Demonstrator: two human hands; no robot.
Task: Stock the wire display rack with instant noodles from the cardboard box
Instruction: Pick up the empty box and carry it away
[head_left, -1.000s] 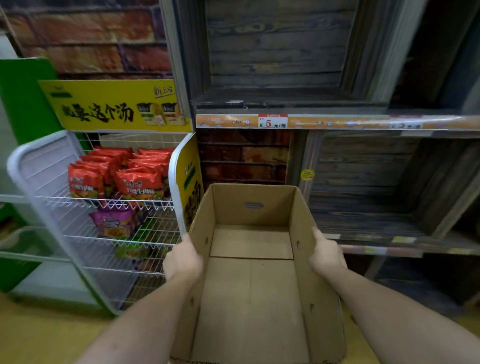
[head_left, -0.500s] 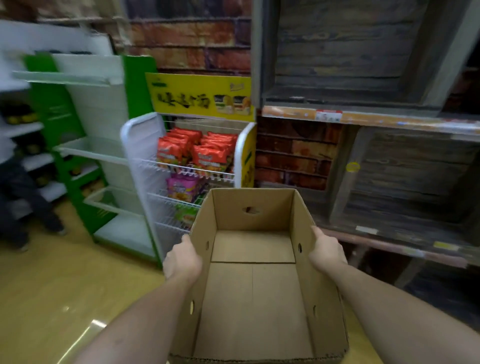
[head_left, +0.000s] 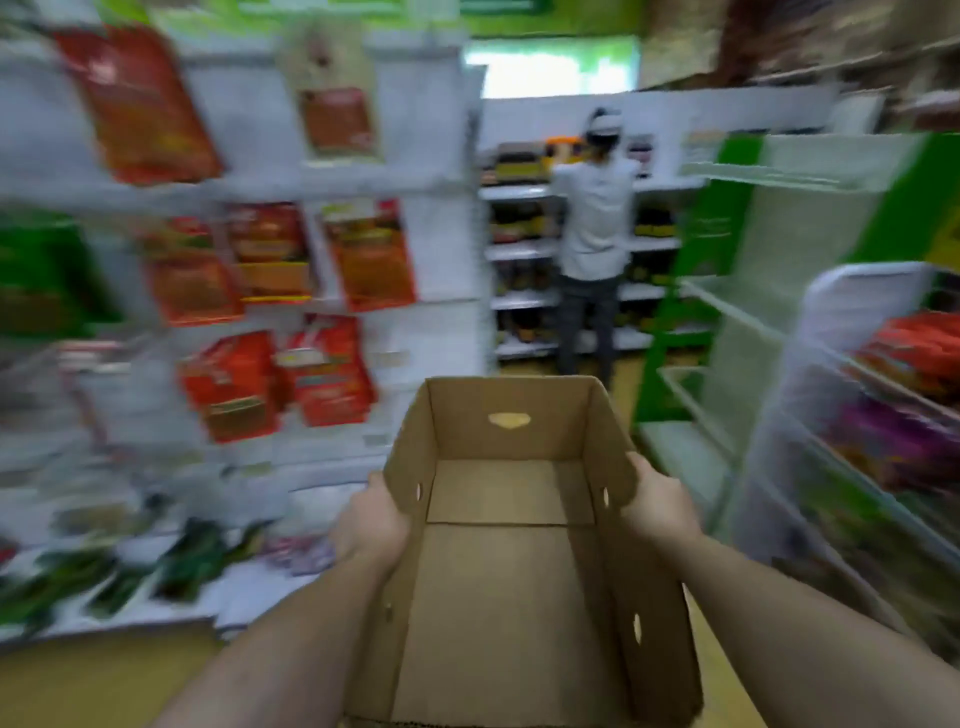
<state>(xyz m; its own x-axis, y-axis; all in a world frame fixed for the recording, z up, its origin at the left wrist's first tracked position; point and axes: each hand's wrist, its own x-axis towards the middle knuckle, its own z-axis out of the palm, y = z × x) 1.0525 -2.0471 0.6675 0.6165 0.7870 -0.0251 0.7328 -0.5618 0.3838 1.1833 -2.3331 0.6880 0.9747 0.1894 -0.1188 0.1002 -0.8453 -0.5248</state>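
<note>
I hold an open brown cardboard box in front of me, and nothing lies inside it. My left hand grips its left wall, while my right hand grips its right wall. The white wire display rack stands at the far right edge, blurred, with red noodle packs on an upper tier and purple packs on the tier below.
A white shelf unit hung with red packets fills the left. A person in a pale shirt stands at shelves down the aisle. Green-and-white shelving stands between that person and the rack. The floor is yellow.
The view has swung left: the wire rack has slid from centre-left to the far right edge, and the wooden shelves are gone from view. Both hands still hold the box the same way.
</note>
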